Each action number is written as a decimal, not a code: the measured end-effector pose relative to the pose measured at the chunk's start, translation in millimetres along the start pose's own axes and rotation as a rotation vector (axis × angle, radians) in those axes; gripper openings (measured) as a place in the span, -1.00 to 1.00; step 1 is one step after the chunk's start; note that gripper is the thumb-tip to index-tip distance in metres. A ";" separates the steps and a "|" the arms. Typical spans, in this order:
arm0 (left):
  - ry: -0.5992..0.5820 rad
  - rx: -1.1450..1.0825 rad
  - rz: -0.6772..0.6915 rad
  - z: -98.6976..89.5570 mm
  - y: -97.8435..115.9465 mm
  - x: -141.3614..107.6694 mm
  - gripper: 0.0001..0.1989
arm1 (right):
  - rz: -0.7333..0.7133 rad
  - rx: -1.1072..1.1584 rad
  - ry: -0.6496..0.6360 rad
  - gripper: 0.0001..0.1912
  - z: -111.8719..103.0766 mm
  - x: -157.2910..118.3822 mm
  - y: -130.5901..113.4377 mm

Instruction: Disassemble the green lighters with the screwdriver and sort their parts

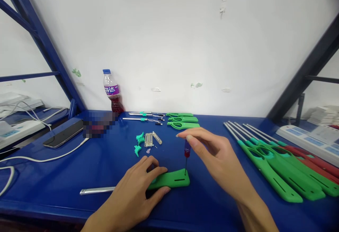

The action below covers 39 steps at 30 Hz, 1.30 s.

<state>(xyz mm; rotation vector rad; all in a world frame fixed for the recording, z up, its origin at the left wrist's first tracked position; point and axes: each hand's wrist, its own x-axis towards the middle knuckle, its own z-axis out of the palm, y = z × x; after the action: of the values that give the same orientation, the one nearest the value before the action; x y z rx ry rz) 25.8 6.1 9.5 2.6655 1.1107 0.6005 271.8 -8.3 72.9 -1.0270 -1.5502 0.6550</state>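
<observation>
A green long-necked gas lighter [172,179] lies flat near the front of the blue table, its metal tube pointing left. My left hand [140,186] is wrapped over its middle and hides that part. Upright over the handle's right end stands a small screwdriver [187,150], its tip at the hole there. The fingertips of my right hand [212,150] pinch the top of the screwdriver's handle. Just beyond my left hand lie teal triggers [139,143], several clear fuel tanks [149,140] and tiny loose parts [148,150].
Metal tubes with wires [143,119] and green handle shells [184,119] lie by the wall. Several green lighters [278,179] and red lighters [312,161] are at right. A drink bottle [112,92], phone [65,133] and white cable [53,159] are at left.
</observation>
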 end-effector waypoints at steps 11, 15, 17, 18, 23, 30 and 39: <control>0.002 -0.003 -0.001 1.5 -1.0 1.5 -0.71 | -0.043 -0.006 0.060 -0.81 5.1 -1.5 0.0; 0.003 0.003 0.006 2.5 -2.0 -0.2 -0.70 | -0.014 0.005 0.037 -0.79 6.4 -1.2 -0.5; 0.004 0.007 0.006 2.6 -2.1 -0.5 -0.70 | -0.036 -0.009 0.028 -0.78 6.5 -1.0 -1.3; 0.007 0.009 0.007 2.5 -2.1 -0.5 -0.70 | -0.051 -0.016 0.029 -0.82 6.5 -0.8 -1.7; 0.017 0.012 0.008 1.7 -1.0 -0.5 -0.71 | -0.020 -0.006 0.032 -0.89 6.3 -1.0 -2.0; 0.022 0.006 0.000 1.0 0.0 -0.6 -0.71 | -0.049 -0.035 0.042 -0.85 5.6 -2.0 -0.3; -0.012 -0.005 -0.013 1.2 0.4 0.0 -0.70 | -0.023 -0.027 0.069 -0.86 5.7 -0.8 2.3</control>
<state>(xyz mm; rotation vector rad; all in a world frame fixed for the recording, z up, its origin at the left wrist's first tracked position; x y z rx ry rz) 26.5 5.8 8.6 2.6520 1.1207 0.5831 266.9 -7.3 69.2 -1.0403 -1.5126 0.5780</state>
